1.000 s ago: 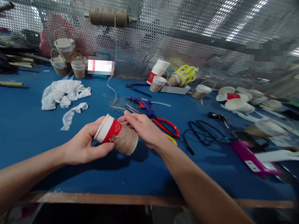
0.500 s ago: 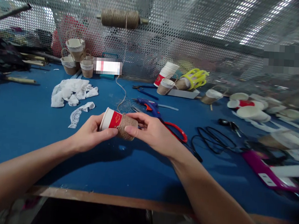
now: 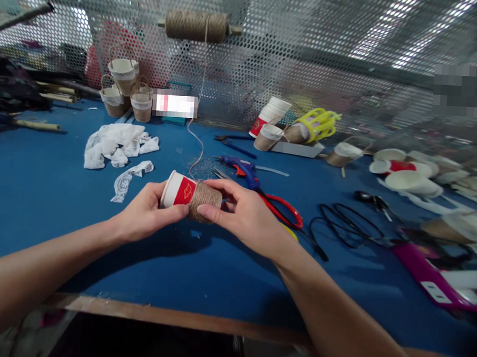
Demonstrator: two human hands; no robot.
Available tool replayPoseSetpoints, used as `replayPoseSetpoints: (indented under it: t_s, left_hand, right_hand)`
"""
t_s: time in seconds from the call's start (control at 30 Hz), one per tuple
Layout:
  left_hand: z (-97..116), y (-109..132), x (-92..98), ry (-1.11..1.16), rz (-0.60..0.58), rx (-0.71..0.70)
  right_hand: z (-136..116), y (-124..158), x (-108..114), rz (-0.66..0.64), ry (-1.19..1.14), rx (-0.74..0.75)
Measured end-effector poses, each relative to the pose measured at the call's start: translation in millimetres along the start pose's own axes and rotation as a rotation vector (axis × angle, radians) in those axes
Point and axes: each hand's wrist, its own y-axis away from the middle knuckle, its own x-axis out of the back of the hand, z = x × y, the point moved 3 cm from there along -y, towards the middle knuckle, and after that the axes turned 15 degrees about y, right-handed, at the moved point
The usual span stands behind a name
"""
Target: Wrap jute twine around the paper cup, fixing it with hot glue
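Note:
A white and red paper cup [image 3: 177, 190] lies tilted on its side between my hands, above the table. Jute twine [image 3: 203, 198] is wound round its narrower end, which faces right. My left hand [image 3: 150, 208] grips the cup near its rim, the thumb along the lower side. My right hand [image 3: 236, 213] closes on the wound part, thumb pressed on the twine and fingers behind. A strand runs from the cup up to the twine spool [image 3: 196, 26] hung on the mesh. Scissors with red handles [image 3: 287, 214] lie partly hidden behind my right hand, beside a blue glue gun [image 3: 239, 166].
White lace [image 3: 115, 144] lies at the left, with several twine-covered cup baskets [image 3: 123, 77] behind it. Stacked cups [image 3: 268, 118] and pliers [image 3: 236, 145] lie further back. At right are black cable [image 3: 341, 222], a purple power strip [image 3: 422, 270] and loose paper cups [image 3: 410, 181].
The view has shifted slightly, so the background things sit a little further right. Both hands keep their hold on the cup, which looks turned a little. Something yellow now shows beside my right wrist.

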Motion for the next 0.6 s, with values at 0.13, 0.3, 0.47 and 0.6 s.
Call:
replayPoseSetpoints:
  t_s: [0.13,0.3,0.47,0.6]
  left_hand:
    - [0.8,-2.2,1.2,0.082,-0.022,0.033]
    - [0.3,-7.0,4.8,0.302,0.034,0.11]
    - [-2.0,-7.9,6.3,0.294,0.092,0.099]
    - [-0.3,-3.8,1.1,0.161,0.042,0.079]
  right_hand:
    - [-3.7,0.4,1.4,0.073,0.07,0.069]
    - [-11.7,1.2,0.7,0.209,0.3,0.294]
    - [-12.2,0.8,-1.8,0.218,0.318,0.38]
    - [-8.6,-1.5,-0.3,0.157,0.182,0.273]
